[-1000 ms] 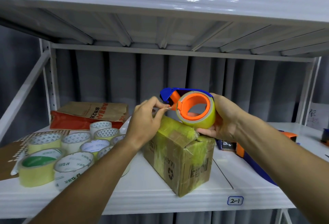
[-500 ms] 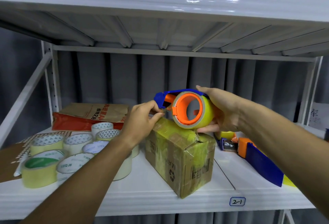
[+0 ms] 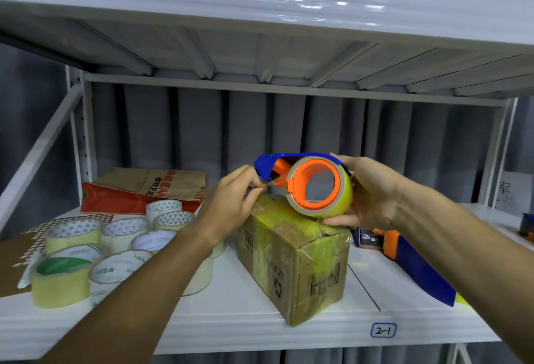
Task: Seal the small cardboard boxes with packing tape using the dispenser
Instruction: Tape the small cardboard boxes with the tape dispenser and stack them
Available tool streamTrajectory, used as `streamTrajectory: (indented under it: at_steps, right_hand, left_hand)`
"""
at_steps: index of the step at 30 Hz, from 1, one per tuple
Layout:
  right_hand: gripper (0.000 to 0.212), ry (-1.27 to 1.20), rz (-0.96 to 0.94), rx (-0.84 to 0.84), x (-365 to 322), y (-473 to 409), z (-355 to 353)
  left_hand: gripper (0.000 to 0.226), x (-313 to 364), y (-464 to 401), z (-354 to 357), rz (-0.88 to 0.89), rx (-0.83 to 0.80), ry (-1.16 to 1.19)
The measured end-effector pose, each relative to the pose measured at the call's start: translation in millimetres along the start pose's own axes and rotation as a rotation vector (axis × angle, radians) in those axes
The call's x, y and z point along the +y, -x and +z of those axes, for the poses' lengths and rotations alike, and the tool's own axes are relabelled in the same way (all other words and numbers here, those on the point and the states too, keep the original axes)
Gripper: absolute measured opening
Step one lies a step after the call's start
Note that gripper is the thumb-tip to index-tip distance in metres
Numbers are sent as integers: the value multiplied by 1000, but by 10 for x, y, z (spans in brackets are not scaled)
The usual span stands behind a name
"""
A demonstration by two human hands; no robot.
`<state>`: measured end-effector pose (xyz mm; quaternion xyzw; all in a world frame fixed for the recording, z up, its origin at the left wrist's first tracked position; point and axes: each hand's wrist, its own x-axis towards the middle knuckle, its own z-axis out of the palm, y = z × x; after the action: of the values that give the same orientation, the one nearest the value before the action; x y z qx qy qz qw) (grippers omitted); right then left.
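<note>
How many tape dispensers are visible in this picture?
2. One tape dispenser is in the right hand, above the cardboard box; the second dispenser lies on the shelf, right of the box. A dark object at the far right edge is unclear.

Dim, soft light; glare on upper shelf (image 3: pixel 303 2); edges bowed, blurry.

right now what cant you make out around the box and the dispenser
Head view only:
- Tape end at the dispenser: the left hand covers it.
- Box far side: faces away.
- Second dispenser: right hand and forearm hide part.
- Bag print: too small to read.
</note>
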<state>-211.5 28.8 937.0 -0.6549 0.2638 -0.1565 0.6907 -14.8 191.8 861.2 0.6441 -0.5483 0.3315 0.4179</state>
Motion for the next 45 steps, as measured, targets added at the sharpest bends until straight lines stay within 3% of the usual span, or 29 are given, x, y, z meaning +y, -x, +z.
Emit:
streamTrajectory:
  at_steps: [10, 15, 23, 28, 35, 45]
  right_hand:
    - [31, 69, -80, 54, 5, 41, -49]
    - [31, 46, -115, 67, -39, 47, 9]
    - [29, -43, -139, 146, -56, -28, 159]
    - [27, -149, -118, 146, -5, -60, 225]
    - [26, -209, -127, 177, 4, -56, 264]
    - [28, -156, -140, 238, 21, -76, 241]
  left_hand:
    - [16, 51, -36, -33, 92, -57, -114]
    - [10, 43, -57, -32, 98, -72, -64]
    - [9, -34, -47, 41, -87, -38, 67]
    - [23, -92, -123, 54, -162, -159, 64]
    - [26, -160, -301, 35, -117, -208, 7]
    - [15, -284, -314, 54, 28, -231, 9]
